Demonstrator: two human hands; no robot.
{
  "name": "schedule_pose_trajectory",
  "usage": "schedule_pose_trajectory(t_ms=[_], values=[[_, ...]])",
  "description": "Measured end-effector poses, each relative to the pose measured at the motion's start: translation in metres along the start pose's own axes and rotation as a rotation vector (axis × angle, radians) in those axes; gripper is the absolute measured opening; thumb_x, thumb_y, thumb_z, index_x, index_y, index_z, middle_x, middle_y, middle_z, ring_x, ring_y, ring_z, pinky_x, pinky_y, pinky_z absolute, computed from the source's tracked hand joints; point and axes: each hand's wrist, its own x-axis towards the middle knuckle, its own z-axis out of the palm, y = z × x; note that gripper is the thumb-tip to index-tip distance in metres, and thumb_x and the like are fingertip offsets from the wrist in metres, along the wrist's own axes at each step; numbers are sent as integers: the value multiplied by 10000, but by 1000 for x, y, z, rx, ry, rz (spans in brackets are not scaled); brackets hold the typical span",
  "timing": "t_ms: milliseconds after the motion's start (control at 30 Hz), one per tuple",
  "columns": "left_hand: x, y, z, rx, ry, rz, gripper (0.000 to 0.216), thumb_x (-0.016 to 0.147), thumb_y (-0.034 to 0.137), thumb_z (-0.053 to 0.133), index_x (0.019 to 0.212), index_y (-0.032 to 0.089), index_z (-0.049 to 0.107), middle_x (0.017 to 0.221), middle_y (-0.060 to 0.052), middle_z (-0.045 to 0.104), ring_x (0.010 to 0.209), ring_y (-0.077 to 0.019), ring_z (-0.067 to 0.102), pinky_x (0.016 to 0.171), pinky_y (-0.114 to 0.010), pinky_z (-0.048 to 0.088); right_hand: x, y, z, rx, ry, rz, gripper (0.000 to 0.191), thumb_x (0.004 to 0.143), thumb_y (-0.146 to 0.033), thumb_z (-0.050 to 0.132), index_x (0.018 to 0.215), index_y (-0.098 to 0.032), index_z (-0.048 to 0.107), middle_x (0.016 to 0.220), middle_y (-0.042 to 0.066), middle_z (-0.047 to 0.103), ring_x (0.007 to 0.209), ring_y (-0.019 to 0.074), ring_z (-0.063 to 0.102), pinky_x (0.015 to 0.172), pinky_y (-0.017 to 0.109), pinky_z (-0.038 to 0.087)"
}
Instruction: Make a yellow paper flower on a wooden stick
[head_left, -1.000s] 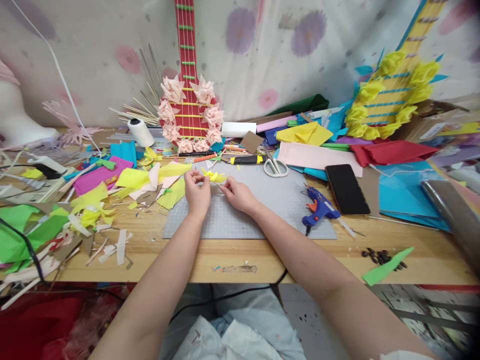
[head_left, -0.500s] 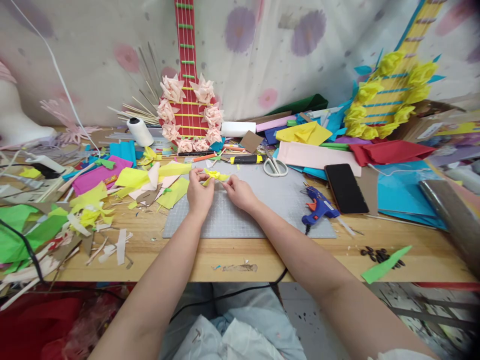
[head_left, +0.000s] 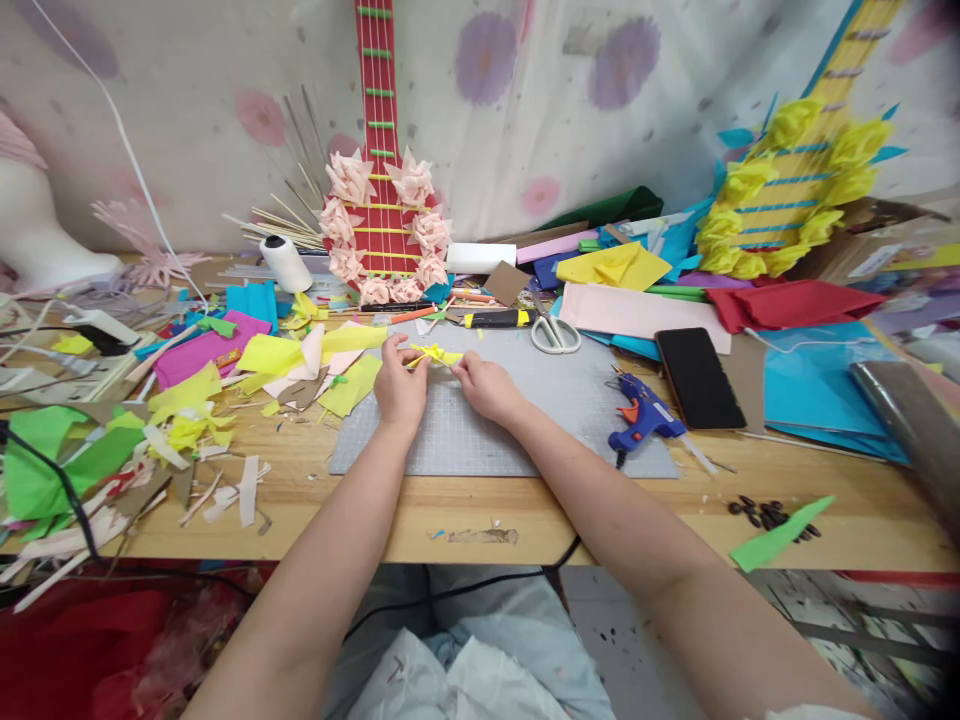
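Note:
Over the grey cutting mat (head_left: 525, 420), my left hand (head_left: 400, 385) and my right hand (head_left: 487, 388) both pinch a small yellow paper flower (head_left: 435, 354) held between them. The left fingers close on its left side, the right fingertips on its right end. Both wrists rest near the mat. Behind the hands stands a red paper guitar ringed with pink paper flowers (head_left: 384, 230).
Scissors (head_left: 555, 335), a yellow-black utility knife (head_left: 495, 319), a blue glue gun (head_left: 643, 420) and a black phone (head_left: 699, 377) lie right of the hands. Coloured paper scraps (head_left: 187, 400) cover the left of the wooden table (head_left: 465, 500). A white thread spool (head_left: 285, 264) stands at the back.
The hands have drawn slightly closer on the yellow flower and turned it a little; the camera view shifted slightly.

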Motion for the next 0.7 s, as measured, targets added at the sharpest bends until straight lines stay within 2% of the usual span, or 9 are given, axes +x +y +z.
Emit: schedule_pose_trajectory(t_ms=[300, 700], values=[[0, -3, 1, -32, 8, -10, 411, 683, 175, 619, 1053, 236, 450, 794, 10, 666, 716, -129, 623, 686, -251, 460, -1, 1, 3, -54, -9, -71, 287, 916, -352, 260, 1020, -159, 446, 873, 105, 653, 798, 206, 615, 646, 264, 369], [0, -4, 2, -33, -14, -13, 430, 681, 180, 616, 1078, 235, 463, 807, 3, 662, 676, -126, 611, 686, -259, 454, 0, 2, 3, -104, -31, -56, 313, 917, -364, 243, 1038, -153, 440, 888, 119, 656, 792, 214, 621, 648, 271, 379]])
